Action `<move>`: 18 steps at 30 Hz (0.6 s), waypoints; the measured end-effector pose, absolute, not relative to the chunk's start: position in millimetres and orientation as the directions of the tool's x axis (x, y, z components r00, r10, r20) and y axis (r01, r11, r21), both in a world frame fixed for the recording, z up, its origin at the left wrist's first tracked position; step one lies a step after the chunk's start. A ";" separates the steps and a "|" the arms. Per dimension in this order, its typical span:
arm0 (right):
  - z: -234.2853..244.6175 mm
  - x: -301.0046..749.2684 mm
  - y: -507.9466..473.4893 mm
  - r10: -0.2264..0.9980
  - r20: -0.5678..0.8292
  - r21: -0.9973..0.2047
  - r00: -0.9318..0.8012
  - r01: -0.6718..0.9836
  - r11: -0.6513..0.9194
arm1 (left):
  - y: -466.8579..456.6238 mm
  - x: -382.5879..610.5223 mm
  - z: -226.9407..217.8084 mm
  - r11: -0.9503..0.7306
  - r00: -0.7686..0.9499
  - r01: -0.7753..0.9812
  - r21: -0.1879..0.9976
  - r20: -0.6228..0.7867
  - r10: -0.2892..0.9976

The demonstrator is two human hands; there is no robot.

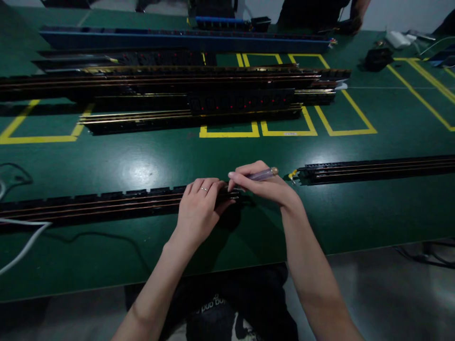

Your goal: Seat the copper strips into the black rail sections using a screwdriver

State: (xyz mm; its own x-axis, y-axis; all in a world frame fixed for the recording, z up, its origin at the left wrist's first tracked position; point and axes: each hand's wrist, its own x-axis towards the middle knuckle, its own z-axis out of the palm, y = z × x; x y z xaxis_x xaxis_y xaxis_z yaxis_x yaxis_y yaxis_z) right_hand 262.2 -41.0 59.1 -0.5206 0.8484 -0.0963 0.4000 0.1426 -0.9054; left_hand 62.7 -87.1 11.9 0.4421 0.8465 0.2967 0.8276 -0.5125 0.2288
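A long black strip with copper rails [117,205] lies across the near left of the table. My left hand [199,208], with a ring on one finger, is closed around its right end, fingers over the top and thumb on the near side. In my right hand [265,185] is a pen [263,174] with a purplish see-through barrel and a brownish end cap. It is gripped like a writing tool and slants down to the left. Its tip meets the strip's end area, where my fingers partly hide the contact.
Another black strip [384,169] with yellow and white wire ends [293,176] lies to the right. Several black strips [199,116] and a blue bar [185,40] lie farther back over yellow tape outlines. A white cable [30,244] crosses at left. A person [316,16] stands opposite.
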 end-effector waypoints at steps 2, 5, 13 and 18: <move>53.6 274.3 -49.4 0.886 -0.095 -0.927 -0.454 0.365 0.088 | -86.4 61.4 10.2 -0.525 0.452 0.817 0.239 0.301 0.840; 46.3 291.0 -63.6 0.921 -0.133 -0.931 -0.366 0.366 0.011 | -88.6 59.0 12.6 -0.533 0.454 0.811 0.243 0.312 0.834; 51.3 291.6 -117.2 0.991 0.127 -0.957 0.028 0.266 0.116 | -103.3 -18.3 13.5 -0.426 0.359 0.896 0.127 0.361 0.861; 48.1 231.7 -120.0 0.925 0.292 -0.747 -0.243 0.546 0.379 | -108.8 -31.2 2.2 -0.459 0.379 0.869 0.186 0.349 0.857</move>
